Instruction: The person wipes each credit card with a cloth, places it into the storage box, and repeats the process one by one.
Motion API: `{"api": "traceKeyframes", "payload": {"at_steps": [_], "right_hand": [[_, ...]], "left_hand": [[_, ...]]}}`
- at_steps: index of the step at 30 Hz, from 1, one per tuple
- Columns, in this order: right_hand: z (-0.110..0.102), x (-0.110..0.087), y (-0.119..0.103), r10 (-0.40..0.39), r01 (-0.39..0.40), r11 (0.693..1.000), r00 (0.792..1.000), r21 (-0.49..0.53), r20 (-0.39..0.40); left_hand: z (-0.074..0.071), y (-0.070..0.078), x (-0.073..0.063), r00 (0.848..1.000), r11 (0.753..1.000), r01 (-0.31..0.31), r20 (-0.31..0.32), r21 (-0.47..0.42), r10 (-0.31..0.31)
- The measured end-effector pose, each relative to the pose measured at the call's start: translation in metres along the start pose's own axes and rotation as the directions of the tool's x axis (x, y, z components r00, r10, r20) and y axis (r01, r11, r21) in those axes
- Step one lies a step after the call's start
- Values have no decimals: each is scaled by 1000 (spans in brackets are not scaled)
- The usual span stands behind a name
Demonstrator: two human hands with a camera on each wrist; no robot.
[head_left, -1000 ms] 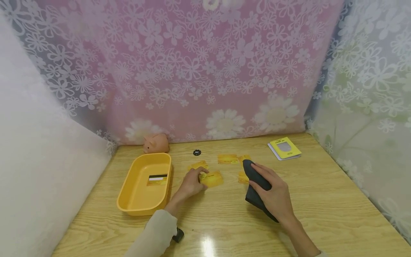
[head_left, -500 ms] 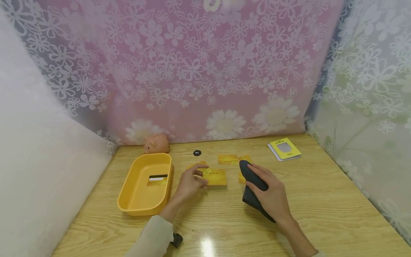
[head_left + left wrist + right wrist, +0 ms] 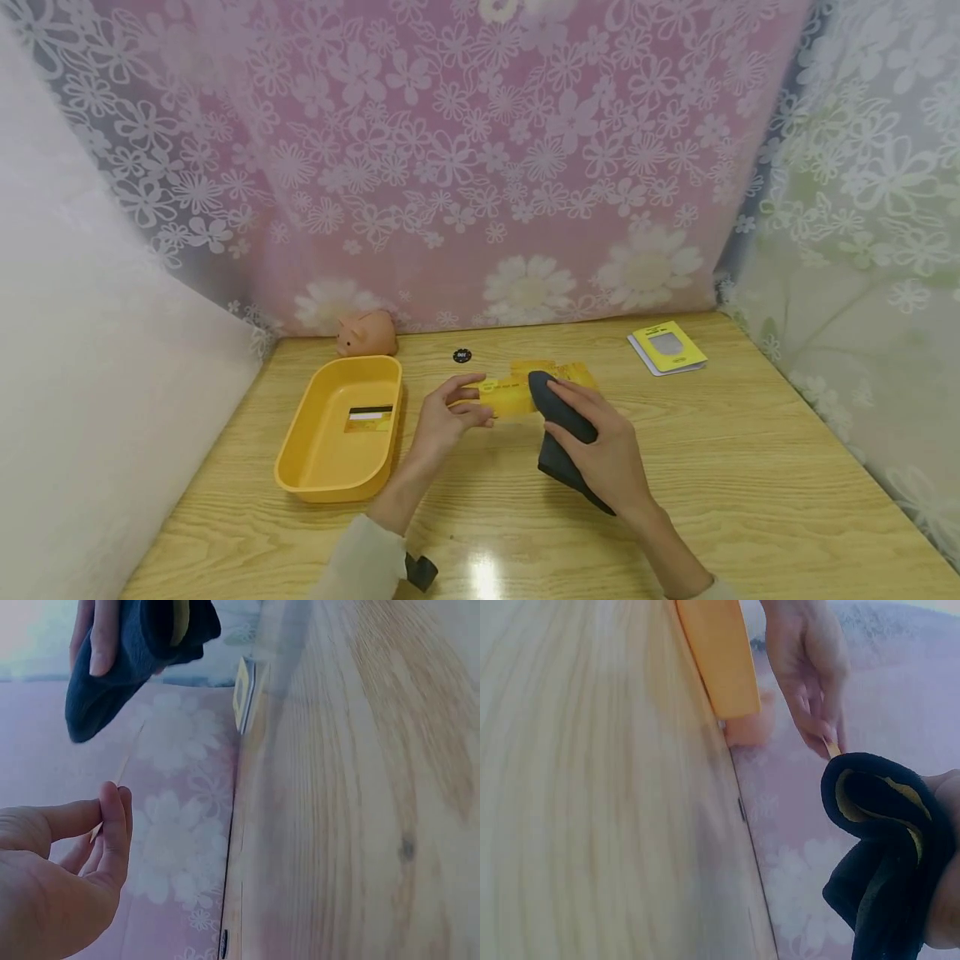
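Raised above the table in the head view, a yellow card (image 3: 504,402) is pinched between the thumb and fingers of my left hand (image 3: 442,421). The left wrist view shows this card (image 3: 130,756) nearly edge-on. My right hand (image 3: 606,454) grips a folded dark cloth (image 3: 562,437), whose folds show yellow edging in the right wrist view. The cloth's rounded upper end overlaps the card's right end in the head view; whether they touch I cannot tell. Behind them, more yellow cards (image 3: 534,367) lie on the table, partly hidden by the held card and cloth.
At left stands a yellow bin (image 3: 300,433) with a striped card (image 3: 367,419) inside. Behind it sits a pink piggy bank (image 3: 367,333). A black chip marked 100 (image 3: 462,356) lies farther back. A yellow-covered booklet (image 3: 667,347) rests at the back right of the wooden table (image 3: 750,467).
The left hand has lifted the yellow card off the table and turned it toward the right hand. The right hand has moved left with the cloth, closing the gap between them.
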State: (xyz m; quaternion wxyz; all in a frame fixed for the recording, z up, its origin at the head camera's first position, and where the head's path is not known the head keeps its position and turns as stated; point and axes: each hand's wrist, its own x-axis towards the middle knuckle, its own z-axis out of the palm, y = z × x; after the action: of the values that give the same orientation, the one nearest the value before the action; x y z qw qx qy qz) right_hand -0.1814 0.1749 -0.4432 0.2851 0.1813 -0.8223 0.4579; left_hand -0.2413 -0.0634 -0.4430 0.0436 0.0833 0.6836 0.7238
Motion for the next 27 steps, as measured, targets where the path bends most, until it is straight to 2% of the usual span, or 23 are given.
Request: {"api": "traceKeyframes", "payload": {"at_steps": [11, 27], "right_hand": [[32, 13, -31, -61, 56, 994, 997, 90, 52], [38, 36, -46, -63, 62, 998, 997, 19, 46]], "left_hand": [[10, 12, -2, 996, 997, -68, 50, -26, 69], [5, 29, 9, 982, 987, -155, 101, -51, 160]]}}
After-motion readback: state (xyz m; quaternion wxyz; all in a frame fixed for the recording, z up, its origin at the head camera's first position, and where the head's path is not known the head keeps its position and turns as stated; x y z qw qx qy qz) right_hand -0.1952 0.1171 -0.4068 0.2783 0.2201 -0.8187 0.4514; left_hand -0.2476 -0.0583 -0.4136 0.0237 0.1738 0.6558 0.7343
